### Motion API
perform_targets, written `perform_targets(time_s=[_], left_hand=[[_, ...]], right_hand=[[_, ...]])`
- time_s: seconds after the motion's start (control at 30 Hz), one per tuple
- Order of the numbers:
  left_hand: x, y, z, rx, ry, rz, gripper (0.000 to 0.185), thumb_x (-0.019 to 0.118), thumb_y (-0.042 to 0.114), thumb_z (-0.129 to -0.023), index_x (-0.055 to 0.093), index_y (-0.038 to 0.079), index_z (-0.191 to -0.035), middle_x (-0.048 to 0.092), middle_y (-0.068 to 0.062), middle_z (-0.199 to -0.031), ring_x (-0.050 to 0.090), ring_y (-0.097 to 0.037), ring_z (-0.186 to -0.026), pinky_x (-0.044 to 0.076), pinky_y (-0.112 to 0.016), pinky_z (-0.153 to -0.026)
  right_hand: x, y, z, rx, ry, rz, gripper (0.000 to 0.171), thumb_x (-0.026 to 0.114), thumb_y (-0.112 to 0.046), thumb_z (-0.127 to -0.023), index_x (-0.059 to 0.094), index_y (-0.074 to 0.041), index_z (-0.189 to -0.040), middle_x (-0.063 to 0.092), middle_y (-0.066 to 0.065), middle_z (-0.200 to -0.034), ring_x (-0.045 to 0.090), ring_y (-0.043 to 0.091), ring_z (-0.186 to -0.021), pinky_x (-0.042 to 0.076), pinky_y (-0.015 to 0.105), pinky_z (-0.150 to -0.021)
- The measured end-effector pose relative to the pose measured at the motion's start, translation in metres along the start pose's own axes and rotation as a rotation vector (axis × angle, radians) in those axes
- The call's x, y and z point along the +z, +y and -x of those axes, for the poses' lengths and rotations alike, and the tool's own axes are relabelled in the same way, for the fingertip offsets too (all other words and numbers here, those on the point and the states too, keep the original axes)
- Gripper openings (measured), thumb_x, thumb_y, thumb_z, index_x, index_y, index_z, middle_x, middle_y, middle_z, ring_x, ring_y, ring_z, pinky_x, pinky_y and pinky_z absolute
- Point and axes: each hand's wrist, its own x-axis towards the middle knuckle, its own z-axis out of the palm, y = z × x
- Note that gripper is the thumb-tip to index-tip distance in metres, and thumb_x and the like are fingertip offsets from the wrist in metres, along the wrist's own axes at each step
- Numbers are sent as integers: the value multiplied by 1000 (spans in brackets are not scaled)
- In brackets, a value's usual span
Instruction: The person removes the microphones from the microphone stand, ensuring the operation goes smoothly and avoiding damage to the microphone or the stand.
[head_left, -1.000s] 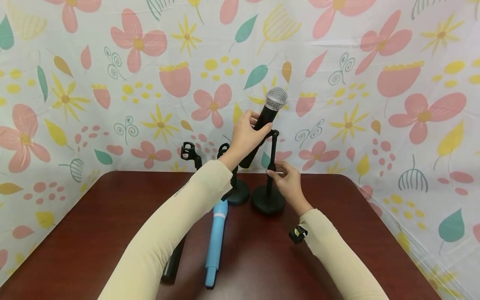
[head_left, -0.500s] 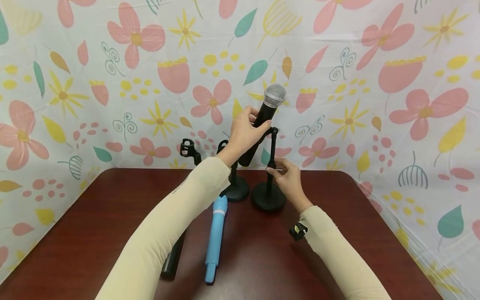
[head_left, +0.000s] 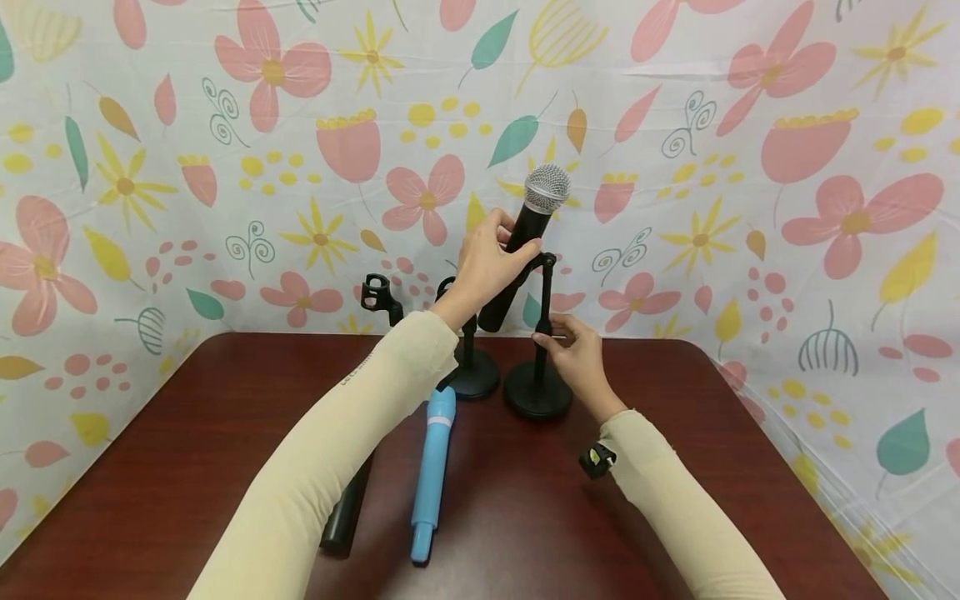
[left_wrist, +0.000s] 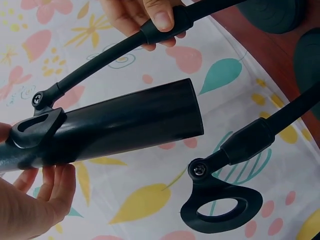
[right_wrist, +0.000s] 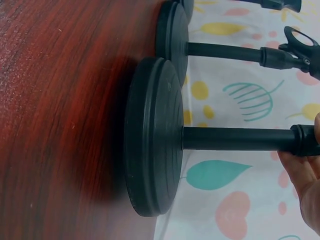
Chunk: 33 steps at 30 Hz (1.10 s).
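Observation:
In the head view my left hand grips a black microphone with a silver mesh head, tilted up to the right. Its body lies in the clip of the right-hand microphone stand, seen closely in the left wrist view; the lower end sticks out past the clip. My right hand pinches that stand at the collar of its pole. The stand's round base sits flat on the table in the right wrist view.
A second stand stands just left, its clip unoccupied. Another clip shows further left, its stand mostly behind my left sleeve. A blue microphone and a partly covered black one lie on the dark red table. Behind hangs a flowered cloth.
The view has tipped down slightly, shifting everything a little. My left hand and the microphone have moved very slightly left; both hands keep their hold.

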Motion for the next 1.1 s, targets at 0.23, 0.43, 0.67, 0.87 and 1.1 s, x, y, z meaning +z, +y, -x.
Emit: perform_targets(time_s=[0.23,0.43,0.67,0.87,1.1], left_hand=[[0,-2,1,8,-14,-18,31,68,33,-89,54,9,-103,63,-8,-103,60,-21,-93,50,-35,-75],[-2,-5,0,16,-19,-29,31,67,33,-89,53,8,-102,64,-10,-105,61,-22,-95,50,-35,-76],[-3,-6,-1,19,-29,-29,31,67,32,-90,51,8,-101,63,-10,-106,61,-22,-98,50,-35,-78],[-5,-6,-1,0,-44,-45,31,67,32,-90,49,9,-101,61,-10,-108,59,-23,-101,50,-37,-78],[-6,-9,-2,-4,-58,-51,31,66,33,-91,50,8,-103,62,-12,-110,59,-24,-101,50,-37,-79]], right_hand=[[2,8,1,-12,-1,23,32,75,-7,-83,66,5,-112,68,21,-102,66,33,-96,55,44,-77],[3,8,0,-21,10,57,32,76,-9,-83,67,3,-111,69,19,-100,67,31,-94,54,40,-72],[5,9,-2,-24,3,34,29,76,-5,-82,67,4,-109,70,19,-96,68,31,-90,54,43,-74],[5,9,-2,-20,8,54,29,76,-7,-82,68,2,-108,70,17,-94,68,28,-88,51,28,-70],[5,10,-1,-33,6,71,31,76,-7,-83,67,4,-110,70,18,-97,67,30,-91,52,30,-71]])
